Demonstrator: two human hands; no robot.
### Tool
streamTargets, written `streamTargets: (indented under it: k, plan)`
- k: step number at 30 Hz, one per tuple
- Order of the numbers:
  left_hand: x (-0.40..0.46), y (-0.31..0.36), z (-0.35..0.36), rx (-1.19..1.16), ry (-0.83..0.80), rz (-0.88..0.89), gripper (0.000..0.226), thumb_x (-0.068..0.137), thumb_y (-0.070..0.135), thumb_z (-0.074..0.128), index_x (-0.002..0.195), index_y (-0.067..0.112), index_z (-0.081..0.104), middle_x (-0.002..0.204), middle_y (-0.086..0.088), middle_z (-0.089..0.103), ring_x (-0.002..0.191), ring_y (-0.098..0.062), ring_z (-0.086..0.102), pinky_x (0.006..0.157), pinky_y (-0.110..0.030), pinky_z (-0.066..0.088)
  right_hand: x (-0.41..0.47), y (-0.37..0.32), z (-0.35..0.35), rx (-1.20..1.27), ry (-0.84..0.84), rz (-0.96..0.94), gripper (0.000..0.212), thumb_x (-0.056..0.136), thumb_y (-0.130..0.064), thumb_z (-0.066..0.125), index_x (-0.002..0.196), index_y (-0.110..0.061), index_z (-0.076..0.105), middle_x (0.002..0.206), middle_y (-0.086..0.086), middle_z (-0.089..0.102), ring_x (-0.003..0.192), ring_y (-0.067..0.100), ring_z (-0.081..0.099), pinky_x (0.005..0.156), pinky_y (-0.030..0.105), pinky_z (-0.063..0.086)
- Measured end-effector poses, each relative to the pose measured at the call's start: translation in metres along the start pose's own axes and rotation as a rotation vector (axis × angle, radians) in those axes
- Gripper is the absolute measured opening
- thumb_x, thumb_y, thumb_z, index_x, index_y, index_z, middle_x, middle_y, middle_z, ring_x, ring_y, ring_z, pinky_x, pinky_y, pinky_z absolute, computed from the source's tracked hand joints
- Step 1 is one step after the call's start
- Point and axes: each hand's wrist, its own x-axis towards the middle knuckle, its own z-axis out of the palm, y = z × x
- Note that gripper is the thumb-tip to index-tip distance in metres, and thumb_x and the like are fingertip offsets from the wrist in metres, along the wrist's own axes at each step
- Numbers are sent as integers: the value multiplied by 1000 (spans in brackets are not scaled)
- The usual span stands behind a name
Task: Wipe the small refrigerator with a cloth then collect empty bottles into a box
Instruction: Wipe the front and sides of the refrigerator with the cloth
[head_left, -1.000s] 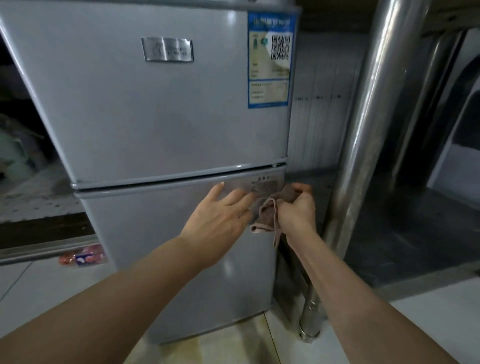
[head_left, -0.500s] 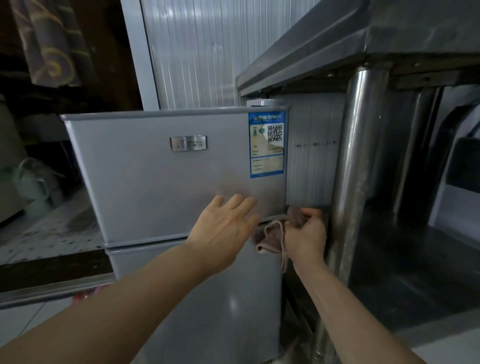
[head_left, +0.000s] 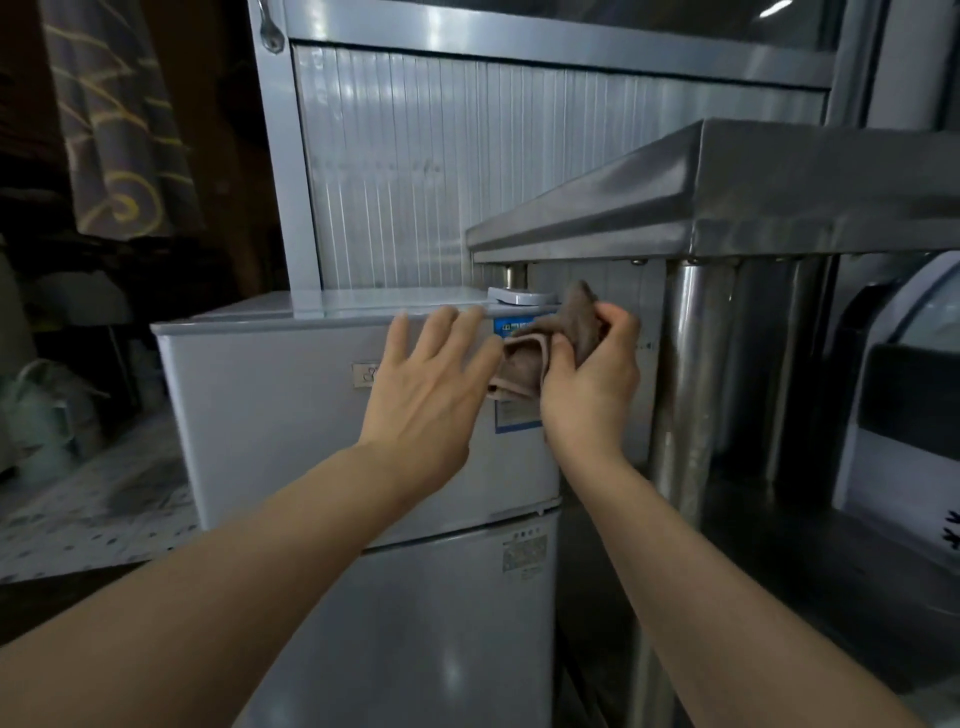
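Gripping a bunched brown cloth (head_left: 550, 345), the right hand (head_left: 587, 384) is curling thumb and fingers round its folds, one corner poking up past the knuckles and a loose fold hanging toward the left. This hand is hovering at the top right corner of the fridge (head_left: 291, 415), over the blue label (head_left: 511, 374) on the upper door. Whether the cloth is pressing on the door or held just off it is not clear from this angle.

Left of it, the left hand (head_left: 421, 395) is lying released, fingers straight and spread, with the fingertips reaching the door's top edge; it is holding nothing, and it seems to be steadying the fridge, though contact is hard to confirm. The two hands are close together, the cloth between them, nearly touching the left hand's little-finger side.

From the cloth, the fridge top is lying just above and stretching away to the left, so its long run is leftward, across the front of the left hand. The right hand is the nearer one to that surface's right end, beside the small white cap (head_left: 522, 297) sitting there. A sweep along the top would probably need the left hand to be lifting clear.

Right of the fridge, a steel counter (head_left: 727, 208) is overhanging its corner, leaving little room above the cloth. Behind are a ribbed panel (head_left: 415, 182) and, far left, a patterned curtain (head_left: 119, 130). No bottles or box are showing.
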Motion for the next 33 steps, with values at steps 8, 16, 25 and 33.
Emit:
streamTargets:
  k: [8,16,25,33]
  plan:
    - [6,-7,21,0,3,-84,81,81,28,57,145,26,6,152,-14,11,139,-34,10,112,-55,6,32,22,18,-219,-112,41,29,99,-29,39,126,-22,42,125,8,52,116,29,44,98,41,36]
    - [1,-3,35,-105,75,-106,82,75,22,60,145,24,17,156,-15,6,143,-36,2,112,-55,-4,-7,81,6,-34,-158,120,14,101,-20,37,111,-22,46,95,-7,57,81,6,57,60,11,42]
    - [-54,13,58,-38,-49,29,82,71,12,58,146,21,24,159,-14,-1,146,-30,-1,111,-58,7,-67,132,-7,-124,-250,88,21,101,-17,37,115,-31,42,115,-7,55,98,-1,55,82,16,47]
    - [-105,21,65,5,-292,81,75,87,12,44,148,19,2,144,-15,-41,137,-32,-30,108,-58,-10,-107,129,-20,-691,-280,28,30,84,4,56,111,8,43,120,29,39,90,41,51,78,38,43]
